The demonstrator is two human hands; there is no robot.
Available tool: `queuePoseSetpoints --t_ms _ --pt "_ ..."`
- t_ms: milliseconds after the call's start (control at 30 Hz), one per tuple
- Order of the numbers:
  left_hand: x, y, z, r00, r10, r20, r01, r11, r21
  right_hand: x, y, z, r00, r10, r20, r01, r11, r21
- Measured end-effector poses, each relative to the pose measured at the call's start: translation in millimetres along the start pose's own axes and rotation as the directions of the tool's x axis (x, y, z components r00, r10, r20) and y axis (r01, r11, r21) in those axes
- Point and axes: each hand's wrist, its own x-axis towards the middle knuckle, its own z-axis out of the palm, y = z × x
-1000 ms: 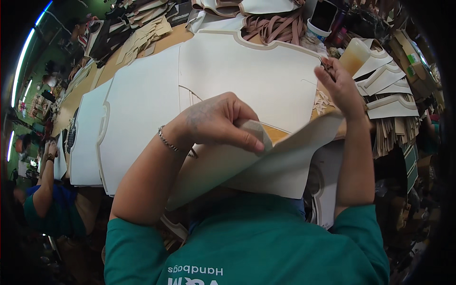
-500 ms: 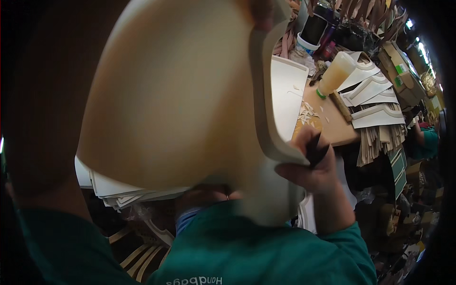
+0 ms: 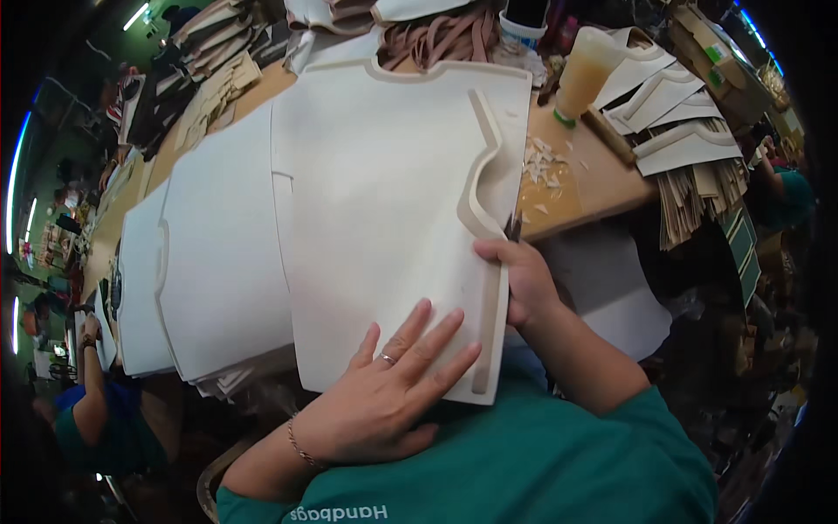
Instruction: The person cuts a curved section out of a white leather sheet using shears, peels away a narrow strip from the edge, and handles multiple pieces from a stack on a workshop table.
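A large white panel (image 3: 384,183) with a beige raised strip (image 3: 478,188) curving along its right side lies before me, its lower end close to my shirt. My left hand (image 3: 393,393) rests on its lower part, palm down and fingers spread. At the panel's right edge, my right hand (image 3: 530,278) is closed, thumb on top of the edge. Out of that hand points a small dark pointed tool (image 3: 513,229), its handle hidden in my fingers, so its exact kind cannot be told.
More white panels (image 3: 223,236) lie stacked on the left. Right of my panel are pale scraps (image 3: 543,164), a bottle with a green cap (image 3: 587,74), a rod (image 3: 609,135) and stacked white pieces (image 3: 690,148). Brown strips (image 3: 441,39) lie behind. Another person (image 3: 109,419) works far left.
The panel, held up close before, has come down flat in front of me. My left hand has moved from its upper edge onto its lower face. The right hand still holds the right edge.
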Motion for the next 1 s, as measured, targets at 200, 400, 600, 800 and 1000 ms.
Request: queuePoseSetpoints --t_ms 200,400,600,800,1000 --pt "10.2 3.3 14.7 0.913 0.078 -0.400 -0.004 0.983 0.184 -7.2 2.6 12.0 0.996 -0.070 0.053 0.072 0.997 -0.030" --pt "-8.3 -0.6 -1.3 0.993 0.055 -0.102 -0.102 0.832 -0.546 -47.5 -30.1 -48.2 0.995 -0.093 -0.044 0.036 0.719 -0.694" --pt "0.0 -6.3 17.5 0.994 0.105 0.004 -0.065 0.650 -0.757 -55.8 -40.4 -83.7 0.965 -0.155 -0.214 -0.042 0.710 -0.703" --pt "2.4 -17.5 23.6 0.992 0.123 -0.033 -0.095 0.547 -0.832 -39.9 -19.7 -78.8 0.965 -0.154 -0.213 0.027 0.864 -0.503" --pt "3.4 -23.5 24.0 0.993 0.113 -0.034 -0.087 0.510 -0.855 -23.6 -15.7 -76.2 0.963 -0.164 -0.215 0.055 0.897 -0.439"
